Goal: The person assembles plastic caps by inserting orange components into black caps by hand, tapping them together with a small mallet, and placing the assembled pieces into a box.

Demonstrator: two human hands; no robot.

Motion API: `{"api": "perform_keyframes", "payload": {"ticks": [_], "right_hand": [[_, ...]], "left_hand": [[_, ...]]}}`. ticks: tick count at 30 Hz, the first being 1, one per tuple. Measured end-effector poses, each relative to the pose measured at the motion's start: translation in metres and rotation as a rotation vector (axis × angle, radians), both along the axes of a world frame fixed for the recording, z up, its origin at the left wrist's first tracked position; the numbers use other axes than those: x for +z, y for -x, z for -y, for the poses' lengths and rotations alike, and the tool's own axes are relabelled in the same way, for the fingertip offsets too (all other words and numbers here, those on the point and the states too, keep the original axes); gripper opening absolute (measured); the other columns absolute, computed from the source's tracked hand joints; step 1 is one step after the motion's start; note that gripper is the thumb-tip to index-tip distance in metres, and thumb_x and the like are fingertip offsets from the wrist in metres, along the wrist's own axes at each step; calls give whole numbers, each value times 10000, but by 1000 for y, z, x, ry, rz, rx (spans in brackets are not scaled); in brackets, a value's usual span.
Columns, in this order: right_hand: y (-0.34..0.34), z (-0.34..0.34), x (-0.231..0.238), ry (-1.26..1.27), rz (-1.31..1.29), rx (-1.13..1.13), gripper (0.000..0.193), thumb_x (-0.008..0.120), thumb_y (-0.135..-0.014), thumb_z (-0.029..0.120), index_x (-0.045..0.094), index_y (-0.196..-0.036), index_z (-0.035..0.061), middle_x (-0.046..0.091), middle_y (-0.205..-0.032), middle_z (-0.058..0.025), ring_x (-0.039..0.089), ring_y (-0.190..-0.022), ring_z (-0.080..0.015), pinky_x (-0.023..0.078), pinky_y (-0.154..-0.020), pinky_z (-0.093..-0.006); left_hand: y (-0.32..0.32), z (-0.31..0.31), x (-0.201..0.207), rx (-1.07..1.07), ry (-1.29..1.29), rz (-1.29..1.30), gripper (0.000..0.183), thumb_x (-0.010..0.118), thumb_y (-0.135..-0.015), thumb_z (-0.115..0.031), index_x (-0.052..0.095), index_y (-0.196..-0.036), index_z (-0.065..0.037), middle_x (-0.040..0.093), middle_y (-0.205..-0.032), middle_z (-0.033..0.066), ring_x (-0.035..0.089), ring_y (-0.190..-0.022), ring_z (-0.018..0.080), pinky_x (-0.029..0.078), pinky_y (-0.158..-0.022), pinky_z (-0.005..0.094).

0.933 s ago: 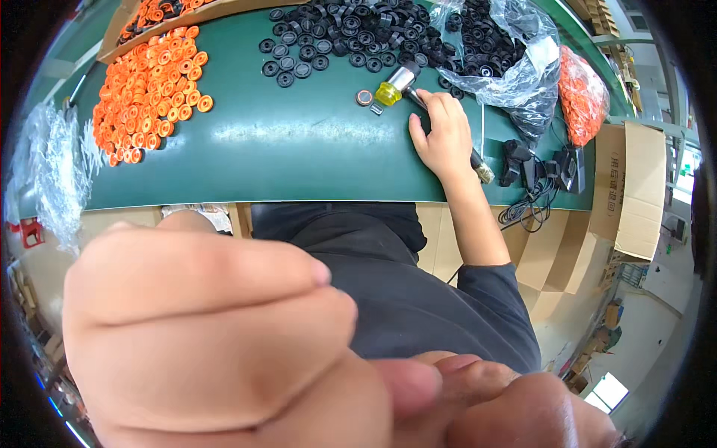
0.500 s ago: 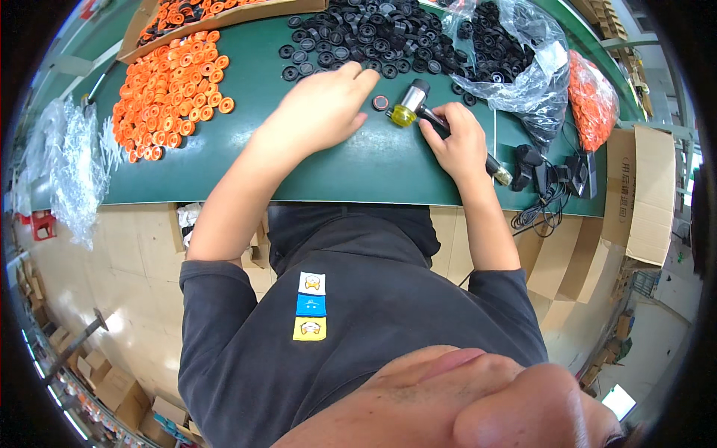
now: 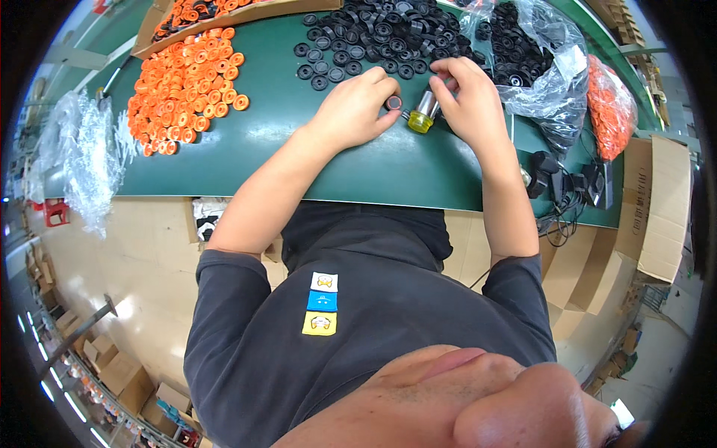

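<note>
My left hand [image 3: 357,110] rests on the green table [image 3: 284,149] and pinches a small black round part with a reddish centre [image 3: 393,102] at its fingertips. My right hand [image 3: 470,101] grips a metal tool with a yellow end [image 3: 423,113], its yellow tip pointing toward the small part. The two hands meet just below a spread of black round parts [image 3: 366,37].
Orange round parts [image 3: 187,82] cover the table's left, with more in a cardboard tray [image 3: 224,11]. Clear bags hold black parts [image 3: 534,56] and orange parts [image 3: 609,104] at right. Crumpled clear plastic [image 3: 82,149] hangs off the left edge. Black cabled devices [image 3: 567,183] and a cardboard box [image 3: 661,209] lie at right.
My left hand came down from right in front of the camera to the table and took the small black part. My right hand lifted the tool's yellow end toward it.
</note>
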State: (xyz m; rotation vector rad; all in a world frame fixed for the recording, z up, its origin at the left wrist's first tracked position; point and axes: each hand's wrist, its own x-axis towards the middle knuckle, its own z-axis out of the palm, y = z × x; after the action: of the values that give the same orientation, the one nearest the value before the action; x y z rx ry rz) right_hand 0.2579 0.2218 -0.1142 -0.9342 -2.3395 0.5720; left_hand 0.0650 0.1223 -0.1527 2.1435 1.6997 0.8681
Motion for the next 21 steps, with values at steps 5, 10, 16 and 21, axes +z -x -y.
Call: {"api": "perform_keyframes", "payload": {"ticks": [5, 10, 16, 21], "right_hand": [[14, -6, -26, -26, 62, 59, 279, 718, -834, 167, 705, -1080, 34, 624, -996, -168, 641, -933, -363, 526, -836, -431], [7, -5, -37, 15, -44, 73, 242, 689, -839, 126, 718, -1057, 25, 615, -1020, -167, 639, -931, -359, 523, -834, -422], [5, -1, -34, 57, -35, 122, 232, 638, -848, 79, 714, -1060, 22, 601, -1029, -165, 635, -948, -346, 519, -854, -420], [6, 2, -31, 106, -10, 180, 268, 617, -823, 33, 701, -1077, 21, 594, -1050, -165, 633, -969, -352, 520, -880, -428]], "left_hand": [[2, 0, 0, 37, -77, 118, 242, 744, -777, -90, 638, -993, -60, 624, -879, 87, 644, -729, 224, 535, -660, 336], [23, -19, 12, 206, -341, 153, 231, 746, -792, -90, 663, -1002, -42, 648, -904, 83, 657, -759, 190, 546, -716, 307], [127, -75, 62, 557, -479, -130, 326, 704, -874, -147, 663, -1139, 38, 658, -932, 164, 660, -839, 258, 538, -752, 349], [191, -48, 61, 778, -226, -267, 403, 739, -825, -242, 662, -1173, -54, 661, -1100, 189, 669, -1010, 316, 530, -889, 398]]}}
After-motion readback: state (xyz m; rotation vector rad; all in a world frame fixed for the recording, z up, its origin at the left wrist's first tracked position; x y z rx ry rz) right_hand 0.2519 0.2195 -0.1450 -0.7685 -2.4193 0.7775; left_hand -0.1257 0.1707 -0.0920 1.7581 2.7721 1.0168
